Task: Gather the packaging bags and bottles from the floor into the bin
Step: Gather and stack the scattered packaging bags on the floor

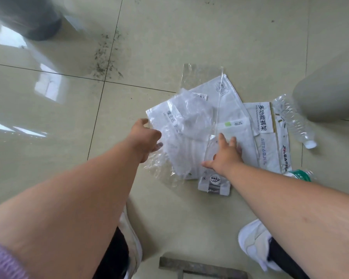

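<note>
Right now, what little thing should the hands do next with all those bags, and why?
Probably slide the right hand toward the left hand, bunching the packaging bags together. They lie spread and overlapping on the floor, the right hand lies flat on them, and the left holds their edge.

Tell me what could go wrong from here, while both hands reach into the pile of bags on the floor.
The packaging bags overlap loosely and look slippery. With the right hand flat on top and the left hand at the edge, some may slide out when lifted.
The small pouch pokes out at the pile's near edge and could be left behind.
The clear bottle lies on its side beside the pile; a nudge might roll it away.
</note>
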Demonstrator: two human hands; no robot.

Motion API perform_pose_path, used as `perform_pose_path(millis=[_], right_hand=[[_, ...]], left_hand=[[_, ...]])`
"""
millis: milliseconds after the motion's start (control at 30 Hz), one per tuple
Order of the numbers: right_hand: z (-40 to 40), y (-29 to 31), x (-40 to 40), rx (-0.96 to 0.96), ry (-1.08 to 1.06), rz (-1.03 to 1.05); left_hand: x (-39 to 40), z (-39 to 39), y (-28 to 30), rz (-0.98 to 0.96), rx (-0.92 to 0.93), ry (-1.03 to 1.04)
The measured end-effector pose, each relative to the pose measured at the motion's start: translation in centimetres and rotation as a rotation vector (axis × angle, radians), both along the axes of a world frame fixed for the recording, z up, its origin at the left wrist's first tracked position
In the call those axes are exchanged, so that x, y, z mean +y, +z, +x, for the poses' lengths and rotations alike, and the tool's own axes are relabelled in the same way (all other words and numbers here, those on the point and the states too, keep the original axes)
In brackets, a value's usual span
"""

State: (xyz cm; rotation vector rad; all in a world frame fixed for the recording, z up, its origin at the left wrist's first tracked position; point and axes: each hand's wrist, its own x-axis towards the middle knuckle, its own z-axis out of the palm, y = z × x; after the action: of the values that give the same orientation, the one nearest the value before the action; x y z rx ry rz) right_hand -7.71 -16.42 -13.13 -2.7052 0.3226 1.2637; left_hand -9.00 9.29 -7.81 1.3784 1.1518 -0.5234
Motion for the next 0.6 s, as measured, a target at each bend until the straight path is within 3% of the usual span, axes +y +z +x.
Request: perform_pose_path(millis=[133,300,400,600], right_hand=[[-1.8,-1.1,0.2,0.044,-0.283,-0.086],[-0.7,-1.4,1.1,-0.047,-0.649,-0.094],[0.7,0.0,0.6,-0.075,-0.702,-0.041],[2.9,4.3,-1.1,-0.227,-0.703,0.304]], left_hand=[[2.4,-2.5,-1.1,0.058,0.059,-0.010],[3.3,-2.3,-1.7,-0.069,-0.020,0.018],[2.4,-0.2,-0.4,-0.090,-0.153,-0.059],[0.6,5.5,3.8,0.183,-0.409,-0.131]])
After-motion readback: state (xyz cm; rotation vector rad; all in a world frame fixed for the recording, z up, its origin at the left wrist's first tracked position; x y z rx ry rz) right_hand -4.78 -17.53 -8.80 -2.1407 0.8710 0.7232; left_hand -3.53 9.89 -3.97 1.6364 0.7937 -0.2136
